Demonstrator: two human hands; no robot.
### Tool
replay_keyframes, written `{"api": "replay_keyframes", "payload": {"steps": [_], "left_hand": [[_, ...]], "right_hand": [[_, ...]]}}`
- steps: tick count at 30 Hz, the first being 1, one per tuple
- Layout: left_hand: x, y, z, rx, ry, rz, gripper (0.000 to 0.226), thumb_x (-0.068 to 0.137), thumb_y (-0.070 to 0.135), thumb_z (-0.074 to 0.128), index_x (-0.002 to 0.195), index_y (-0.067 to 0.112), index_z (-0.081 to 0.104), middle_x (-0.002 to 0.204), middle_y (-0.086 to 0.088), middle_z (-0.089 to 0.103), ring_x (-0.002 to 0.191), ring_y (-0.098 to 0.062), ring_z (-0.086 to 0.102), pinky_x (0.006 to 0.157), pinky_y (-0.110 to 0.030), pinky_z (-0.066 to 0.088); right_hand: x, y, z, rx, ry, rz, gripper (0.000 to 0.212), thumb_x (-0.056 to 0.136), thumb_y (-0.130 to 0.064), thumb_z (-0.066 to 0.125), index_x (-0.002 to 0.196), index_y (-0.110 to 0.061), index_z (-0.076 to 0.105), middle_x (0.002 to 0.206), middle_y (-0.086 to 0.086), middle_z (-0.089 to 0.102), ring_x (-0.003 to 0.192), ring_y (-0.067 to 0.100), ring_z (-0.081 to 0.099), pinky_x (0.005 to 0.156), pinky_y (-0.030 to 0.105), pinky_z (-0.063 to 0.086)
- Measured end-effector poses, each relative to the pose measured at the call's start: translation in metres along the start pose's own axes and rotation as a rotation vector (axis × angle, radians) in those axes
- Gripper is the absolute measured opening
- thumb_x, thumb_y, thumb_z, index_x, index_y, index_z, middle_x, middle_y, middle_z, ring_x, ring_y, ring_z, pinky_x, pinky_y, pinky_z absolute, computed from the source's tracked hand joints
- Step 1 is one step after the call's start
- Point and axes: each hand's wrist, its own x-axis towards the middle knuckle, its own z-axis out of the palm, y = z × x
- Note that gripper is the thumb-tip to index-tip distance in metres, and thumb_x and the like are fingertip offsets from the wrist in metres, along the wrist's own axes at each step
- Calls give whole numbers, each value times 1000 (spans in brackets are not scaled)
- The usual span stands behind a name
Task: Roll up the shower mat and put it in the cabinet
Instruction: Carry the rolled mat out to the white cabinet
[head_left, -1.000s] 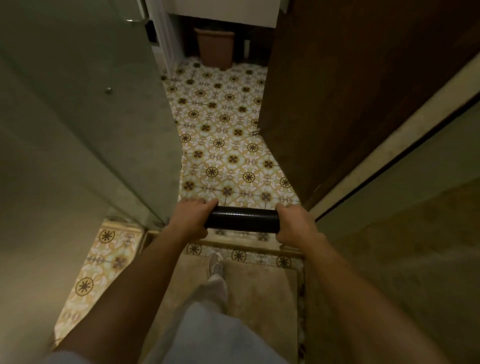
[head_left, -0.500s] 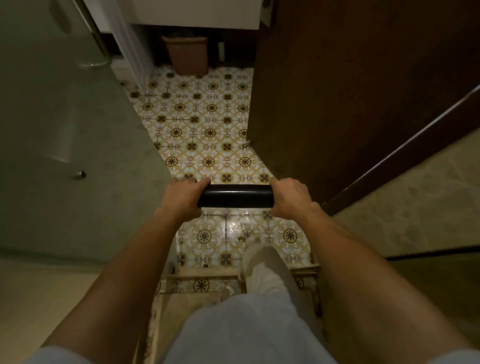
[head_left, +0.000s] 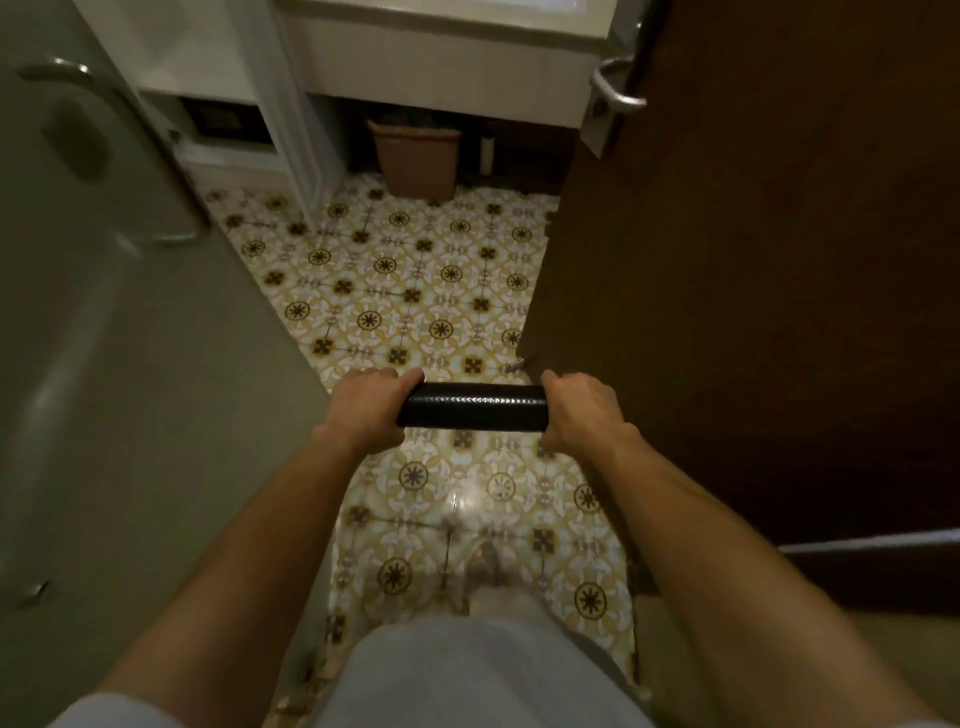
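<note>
Carrying the rolled shower mat (head_left: 472, 408) level at waist height over the patterned floor (head_left: 405, 291), I keep my left hand (head_left: 371, 410) and right hand (head_left: 579, 410) wrapped tight around its ends so the black, textured roll can't loosen. Ahead, the white cabinet (head_left: 441, 57) waits.

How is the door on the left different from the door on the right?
The left door is pale grey-green; the right door is dark brown wood. The left door's handle is a long curved bar, while the right door's handle is a short silver lever. Both stand open, flanking the patterned floor.
</note>
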Motion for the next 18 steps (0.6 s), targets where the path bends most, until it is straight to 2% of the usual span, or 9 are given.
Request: {"api": "replay_keyframes", "payload": {"steps": [4,11,15,18], "left_hand": [[61,-20,-9,-47,-9,-48,52,66,31,73,112,32,48,94,2,64,82,-22,63,69,-33,52],[146,-70,-13,-87,-10,-71,49,65,30,73,108,34,48,90,4,63,79,-20,61,63,-30,42],[206,-114,-11,-89,-22,-100,49,67,31,73,107,36,47,85,8,58,74,-16,56,63,-29,36],[253,-156,-14,-79,-23,-110,54,63,32,74,109,36,47,87,6,62,76,-19,62,63,-30,42]], "right_hand": [[71,13,-28,-12,2,-27,52,62,-30,82,104,-27,52,88,-3,56,80,19,58,72,41,57],[180,11,-54,-11,-53,-74,56,62,-27,84,105,-28,49,85,-4,53,78,17,55,67,33,51],[257,0,-68,-15,-72,-76,54,62,-26,83,106,-26,51,90,0,58,81,21,60,73,40,57],[319,-15,-86,-37,-71,-86,55,61,-31,83,106,-23,51,91,2,59,83,25,61,73,42,57]]}}
